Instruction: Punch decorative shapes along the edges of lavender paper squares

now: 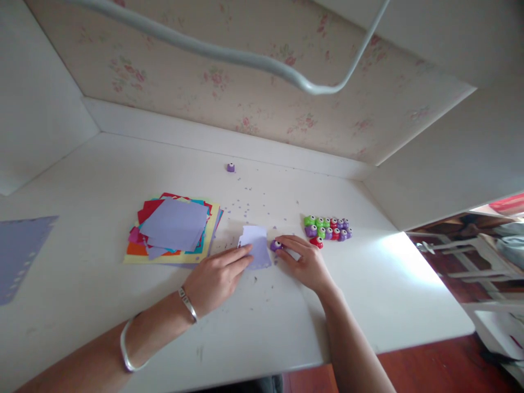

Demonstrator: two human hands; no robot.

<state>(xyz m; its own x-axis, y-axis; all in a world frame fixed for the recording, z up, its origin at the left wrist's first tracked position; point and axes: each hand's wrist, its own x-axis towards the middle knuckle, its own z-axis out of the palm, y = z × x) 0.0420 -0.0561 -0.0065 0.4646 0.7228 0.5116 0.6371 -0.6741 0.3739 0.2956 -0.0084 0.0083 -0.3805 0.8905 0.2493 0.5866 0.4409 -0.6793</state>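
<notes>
A small lilac sheet of paper (254, 246) with a notched edge lies on the white desk between my hands. My left hand (216, 275) rests on its left side, fingers stretched out and pressing it flat. At the sheet's right edge my right hand (303, 261) grips a small purple paper punch (276, 245) between thumb and fingers. Whether the paper sits inside the punch's slot I cannot tell. Tiny punched-out paper bits (241, 207) are scattered around and beyond the sheet.
Left of my hands lies a pile of coloured paper (176, 224). Several green, red and purple punches (327, 229) stand grouped at right. Another purple punch (231, 167) stands near the back wall. A larger lilac sheet (24, 256) with a punched edge is far left.
</notes>
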